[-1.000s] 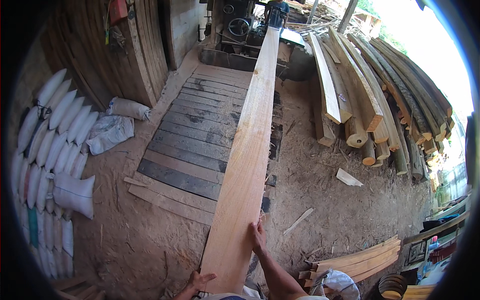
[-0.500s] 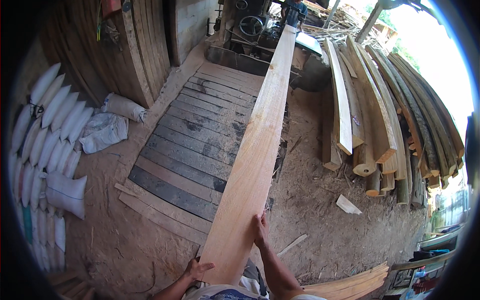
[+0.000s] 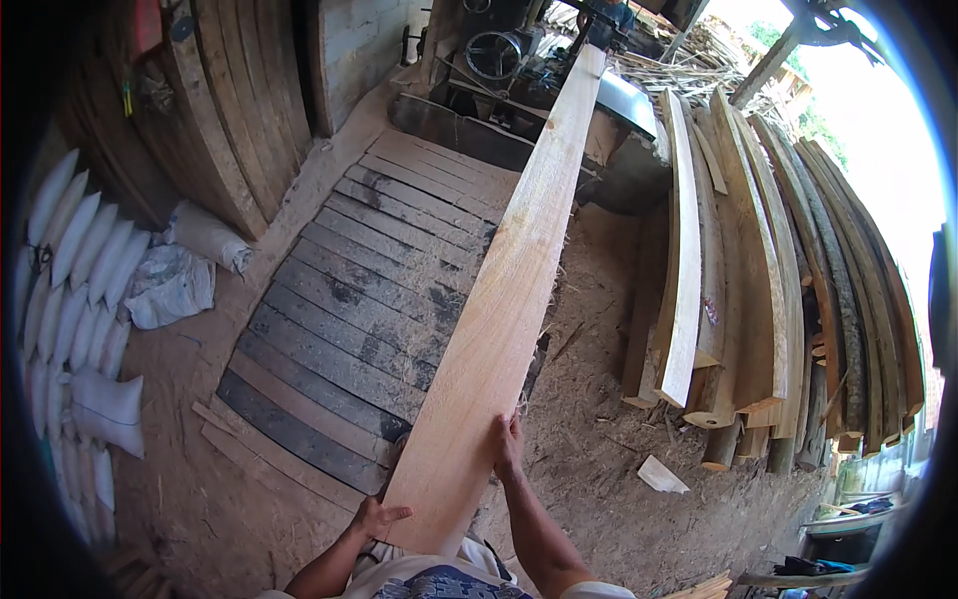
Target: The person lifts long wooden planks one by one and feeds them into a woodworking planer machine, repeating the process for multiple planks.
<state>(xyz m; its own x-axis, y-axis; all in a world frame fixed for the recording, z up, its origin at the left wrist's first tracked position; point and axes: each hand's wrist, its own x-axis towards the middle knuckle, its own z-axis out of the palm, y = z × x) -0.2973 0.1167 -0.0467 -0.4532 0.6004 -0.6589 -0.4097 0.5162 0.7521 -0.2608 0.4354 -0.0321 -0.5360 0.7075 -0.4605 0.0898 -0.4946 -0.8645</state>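
Observation:
A long, wide pale plank (image 3: pixel 499 290) stretches from my waist to the machine (image 3: pixel 499 55) at the back. My left hand (image 3: pixel 374 521) grips its left edge close to the near end, thumb lying on the top face and fingers hidden underneath. Further along, my right hand (image 3: pixel 509 449) is closed around the right edge, its fingers mostly out of sight below. Fuzzy wood fibres hang along that right edge. At the plank's far end, another person (image 3: pixel 609 15) is partly visible beside the machine.
Slatted dark floorboards (image 3: pixel 339 290) lie left of the plank. Several beams and logs (image 3: pixel 748 270) are stacked on the right. White sacks (image 3: pixel 85 270) are piled at far left, near upright boards (image 3: pixel 230 110). A wood offcut (image 3: pixel 662 475) lies on the dirt floor.
The floorboards and stacked beams appear nearer and lower, as the view has shifted forward. Both hands keep their hold near the same end of the plank.

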